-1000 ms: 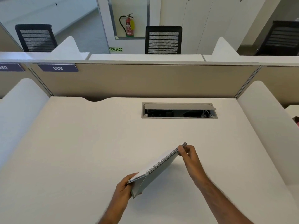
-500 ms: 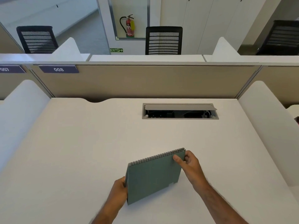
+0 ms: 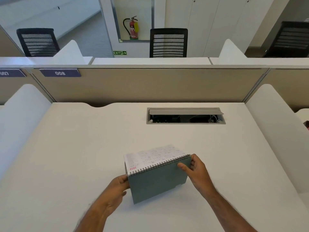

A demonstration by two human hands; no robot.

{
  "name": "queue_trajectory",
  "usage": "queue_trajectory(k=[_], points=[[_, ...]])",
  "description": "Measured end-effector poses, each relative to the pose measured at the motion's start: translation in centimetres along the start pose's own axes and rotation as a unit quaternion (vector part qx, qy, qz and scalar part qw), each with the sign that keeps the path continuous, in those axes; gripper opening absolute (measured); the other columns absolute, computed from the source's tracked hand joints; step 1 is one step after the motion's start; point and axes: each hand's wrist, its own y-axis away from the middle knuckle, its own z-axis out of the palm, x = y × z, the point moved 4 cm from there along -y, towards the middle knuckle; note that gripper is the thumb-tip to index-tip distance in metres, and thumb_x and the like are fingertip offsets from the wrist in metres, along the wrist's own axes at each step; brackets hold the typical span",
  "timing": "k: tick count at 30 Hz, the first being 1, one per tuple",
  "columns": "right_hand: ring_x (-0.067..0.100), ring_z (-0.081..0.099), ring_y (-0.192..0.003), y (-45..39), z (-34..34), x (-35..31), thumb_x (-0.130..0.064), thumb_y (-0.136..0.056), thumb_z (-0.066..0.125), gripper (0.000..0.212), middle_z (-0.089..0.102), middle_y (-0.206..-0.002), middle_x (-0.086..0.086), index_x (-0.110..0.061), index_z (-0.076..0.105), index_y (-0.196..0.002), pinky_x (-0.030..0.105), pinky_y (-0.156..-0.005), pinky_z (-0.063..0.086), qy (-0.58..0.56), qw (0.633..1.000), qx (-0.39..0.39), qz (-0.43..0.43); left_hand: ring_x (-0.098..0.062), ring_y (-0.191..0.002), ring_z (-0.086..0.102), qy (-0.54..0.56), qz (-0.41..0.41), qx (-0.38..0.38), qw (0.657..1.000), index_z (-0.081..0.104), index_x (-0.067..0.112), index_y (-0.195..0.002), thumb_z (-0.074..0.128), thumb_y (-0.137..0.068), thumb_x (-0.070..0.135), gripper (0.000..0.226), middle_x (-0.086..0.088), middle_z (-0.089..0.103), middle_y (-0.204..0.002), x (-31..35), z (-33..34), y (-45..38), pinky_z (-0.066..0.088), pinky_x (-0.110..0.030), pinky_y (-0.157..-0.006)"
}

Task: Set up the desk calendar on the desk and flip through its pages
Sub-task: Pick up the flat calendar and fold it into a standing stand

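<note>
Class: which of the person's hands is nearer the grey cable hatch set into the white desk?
Right. The right hand lies just below the hatch; the left hand sits lower, leftward.

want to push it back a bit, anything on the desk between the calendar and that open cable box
Nothing: in the head view, the white desk is bare between the desk calendar and the cable box. The left hand and right hand grip its ends.

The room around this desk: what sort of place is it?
Most likely an open-plan office. The white desk sits in a partitioned cubicle with a number plate reading 008, and black mesh office chairs stand at the desks beyond.
</note>
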Motion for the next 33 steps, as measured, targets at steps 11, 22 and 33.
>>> queue_trajectory(k=[11,22,33], points=[[0.022,0.062,-0.086,-0.7,0.8,-0.3,-0.061,-0.074,0.084,0.062,0.064,-0.098,0.028,-0.011,0.054,-0.095,0.063,-0.077,0.051,0.006,1.000,-0.029,0.001,-0.018,-0.135,0.065,0.114,0.197,0.052,0.972,0.070,0.020,-0.144,0.040,-0.095,0.019,0.057,-0.003,0.073,-0.145,5.8,0.1,1.5,0.036,-0.046,-0.121],[0.022,0.073,-0.083,-1.0,1.0,-0.4,-0.002,-0.097,0.066,0.011,0.078,-0.092,0.012,-0.010,0.059,-0.098,0.029,-0.070,0.057,0.015,0.999,-0.015,0.041,-0.025,-0.121,0.074,0.017,0.292,0.118,0.949,0.082,0.017,-0.095,0.066,-0.094,-0.008,0.029,-0.009,0.083,-0.118,5.4,-1.5,2.1,0.052,-0.044,-0.103],[0.029,0.078,-0.085,-0.8,1.8,-0.3,-0.002,-0.104,0.056,0.008,0.081,-0.101,0.014,-0.004,0.054,-0.112,0.030,-0.067,0.059,-0.046,0.995,-0.042,0.077,-0.019,-0.127,0.066,0.027,0.224,0.266,0.937,0.073,0.027,-0.110,0.056,-0.107,0.001,0.031,0.008,0.075,-0.127,2.7,-1.3,1.0,0.052,-0.037,-0.103]])
